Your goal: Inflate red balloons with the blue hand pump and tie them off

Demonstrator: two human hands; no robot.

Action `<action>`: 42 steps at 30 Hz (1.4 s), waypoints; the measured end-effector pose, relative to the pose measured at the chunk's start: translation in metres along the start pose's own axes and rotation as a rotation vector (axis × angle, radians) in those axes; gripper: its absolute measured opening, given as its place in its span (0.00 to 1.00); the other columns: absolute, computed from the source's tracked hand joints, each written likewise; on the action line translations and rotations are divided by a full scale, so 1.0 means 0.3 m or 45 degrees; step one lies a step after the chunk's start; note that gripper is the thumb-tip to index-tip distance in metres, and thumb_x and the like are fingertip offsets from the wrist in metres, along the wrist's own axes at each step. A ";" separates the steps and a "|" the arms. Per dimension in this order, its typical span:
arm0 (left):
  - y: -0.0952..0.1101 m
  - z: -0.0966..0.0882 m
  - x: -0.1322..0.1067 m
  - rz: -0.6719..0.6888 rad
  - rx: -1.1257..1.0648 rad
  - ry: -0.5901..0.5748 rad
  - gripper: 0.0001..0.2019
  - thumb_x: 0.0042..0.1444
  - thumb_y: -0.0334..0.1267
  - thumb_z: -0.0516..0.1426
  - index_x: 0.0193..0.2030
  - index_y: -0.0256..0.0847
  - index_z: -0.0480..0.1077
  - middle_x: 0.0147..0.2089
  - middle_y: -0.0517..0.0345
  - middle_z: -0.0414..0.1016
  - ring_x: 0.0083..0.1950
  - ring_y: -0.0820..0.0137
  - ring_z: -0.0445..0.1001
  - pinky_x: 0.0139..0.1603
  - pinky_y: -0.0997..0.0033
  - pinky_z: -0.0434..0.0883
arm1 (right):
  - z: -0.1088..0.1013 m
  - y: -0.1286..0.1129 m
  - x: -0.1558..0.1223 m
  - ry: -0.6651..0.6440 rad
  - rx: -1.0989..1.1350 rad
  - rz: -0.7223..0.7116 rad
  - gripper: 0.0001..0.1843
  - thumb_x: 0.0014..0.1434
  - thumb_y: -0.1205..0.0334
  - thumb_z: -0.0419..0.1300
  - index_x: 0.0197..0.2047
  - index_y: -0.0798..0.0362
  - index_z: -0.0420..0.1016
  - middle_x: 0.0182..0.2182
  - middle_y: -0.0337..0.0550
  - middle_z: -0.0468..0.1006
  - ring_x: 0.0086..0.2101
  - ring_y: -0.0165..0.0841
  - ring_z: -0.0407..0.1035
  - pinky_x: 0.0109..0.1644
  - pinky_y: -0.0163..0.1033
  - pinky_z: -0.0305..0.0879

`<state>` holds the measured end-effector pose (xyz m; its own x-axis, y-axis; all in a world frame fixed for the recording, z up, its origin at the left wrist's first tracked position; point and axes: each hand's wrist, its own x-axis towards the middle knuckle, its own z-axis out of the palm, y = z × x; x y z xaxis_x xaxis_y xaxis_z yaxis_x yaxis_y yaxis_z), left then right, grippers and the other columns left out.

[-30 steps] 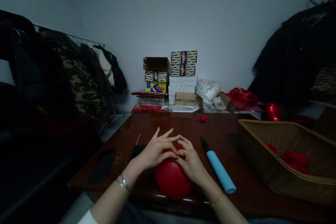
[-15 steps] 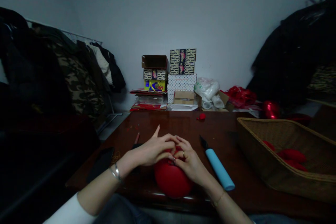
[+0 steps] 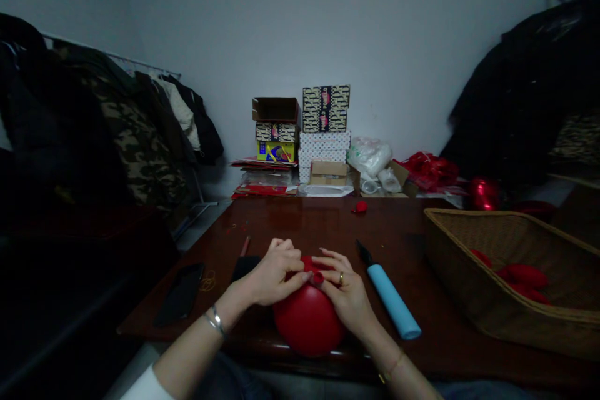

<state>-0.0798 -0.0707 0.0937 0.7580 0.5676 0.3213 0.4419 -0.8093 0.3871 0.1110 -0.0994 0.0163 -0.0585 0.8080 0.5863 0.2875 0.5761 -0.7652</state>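
An inflated red balloon (image 3: 308, 322) rests at the table's front edge, its neck upward between my hands. With bent fingers, my left hand (image 3: 280, 272) pinches at the neck from the left. My right hand (image 3: 344, 290) grips the neck's rolled end between thumb and index finger, its other fingers lying over the balloon's top. A light-blue hand pump (image 3: 394, 301) with a black nozzle lies to the right of my right hand. Thin yellow rubber bands (image 3: 207, 281) and a black phone (image 3: 180, 294) lie left of my left wrist.
At the right stands a wicker basket (image 3: 469, 287) with red balloons (image 3: 522, 276) inside. A small red item (image 3: 360, 207) lies toward the table's far edge. Stacked boxes (image 3: 325, 150) and plastic bags (image 3: 371, 159) are behind the table (image 3: 300, 222). Coats hang on both sides.
My left hand has drawn its fingers in, the raised finger now folded. My right hand has shifted slightly right, and the balloon's neck end now shows between my hands.
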 end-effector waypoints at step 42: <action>-0.022 0.223 -0.016 -0.400 -0.423 0.779 0.12 0.61 0.36 0.49 0.43 0.42 0.73 0.41 0.53 0.74 0.44 0.68 0.71 0.47 0.67 0.67 | -0.075 -0.042 0.031 -0.235 0.069 0.046 0.06 0.56 0.61 0.57 0.28 0.50 0.72 0.42 0.42 0.73 0.45 0.35 0.66 0.51 0.45 0.62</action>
<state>-0.0542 -0.0781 0.0318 0.1767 0.8248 0.5371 0.3521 -0.5626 0.7480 0.1283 -0.1018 0.0374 -0.2252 0.8341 0.5035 0.2413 0.5484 -0.8006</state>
